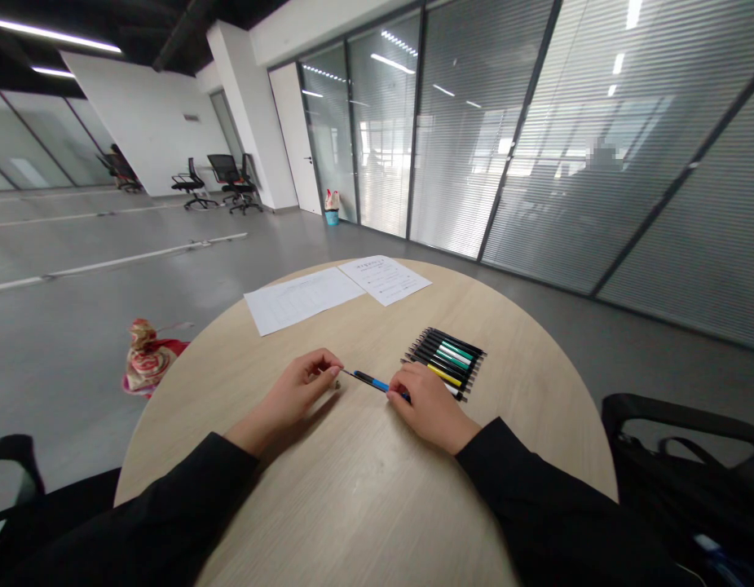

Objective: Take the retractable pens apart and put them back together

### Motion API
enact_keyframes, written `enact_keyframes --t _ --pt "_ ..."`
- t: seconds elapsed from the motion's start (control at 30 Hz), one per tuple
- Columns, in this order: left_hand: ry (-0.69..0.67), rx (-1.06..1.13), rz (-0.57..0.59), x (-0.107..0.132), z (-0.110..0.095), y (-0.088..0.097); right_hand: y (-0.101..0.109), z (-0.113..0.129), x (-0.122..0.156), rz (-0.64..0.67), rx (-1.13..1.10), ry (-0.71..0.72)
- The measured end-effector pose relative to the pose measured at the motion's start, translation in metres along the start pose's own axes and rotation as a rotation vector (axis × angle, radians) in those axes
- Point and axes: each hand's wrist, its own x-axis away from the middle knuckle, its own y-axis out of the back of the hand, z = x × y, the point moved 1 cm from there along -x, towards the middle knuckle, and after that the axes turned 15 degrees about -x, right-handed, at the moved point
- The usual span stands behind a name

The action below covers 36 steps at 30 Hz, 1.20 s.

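Observation:
My right hand (pixel 422 399) is closed around the rear of a blue and black pen (pixel 372 381), low over the round table (pixel 364 489). Out of the pen's front end runs a thin rod, seemingly its refill (pixel 348 372). The fingertips of my left hand (pixel 306 381) pinch the far end of that rod. A tiny object (pixel 337 385), too small to name, lies just under my left fingers. Beyond my right hand is a row of several pens (pixel 450 352), side by side, mostly black with green, white and yellow ones among them; my hand hides part of the row.
Two printed paper sheets (pixel 309 295) lie at the table's far edge. A black armchair (pixel 676 416) stands at the right, another armrest at the left. On the floor are a red and beige bag (pixel 147 359) and a blue bin (pixel 332 217) by the glass wall.

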Motion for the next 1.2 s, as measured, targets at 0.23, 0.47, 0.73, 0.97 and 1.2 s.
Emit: enact_keyframes --t 0.23,0.47,0.73,0.97,1.2 --pt "-0.012 -0.231 -0.093 -0.004 0.01 0.006 0.001 0.003 -0.001 0.005 0.089 -0.062" --pt "0.023 -0.414 -0.142 -0.008 0.017 0.006 -0.001 0.005 0.001 0.042 0.183 -0.054" --pt "0.051 -0.634 0.01 -0.009 0.023 0.003 -0.003 0.01 0.004 0.079 0.247 -0.067" --pt "0.073 -0.793 0.045 -0.008 0.024 0.006 -0.005 0.009 0.004 0.087 0.277 -0.062" --pt "0.1 -0.817 0.084 -0.007 0.014 0.006 -0.006 0.009 0.004 0.096 0.296 -0.06"
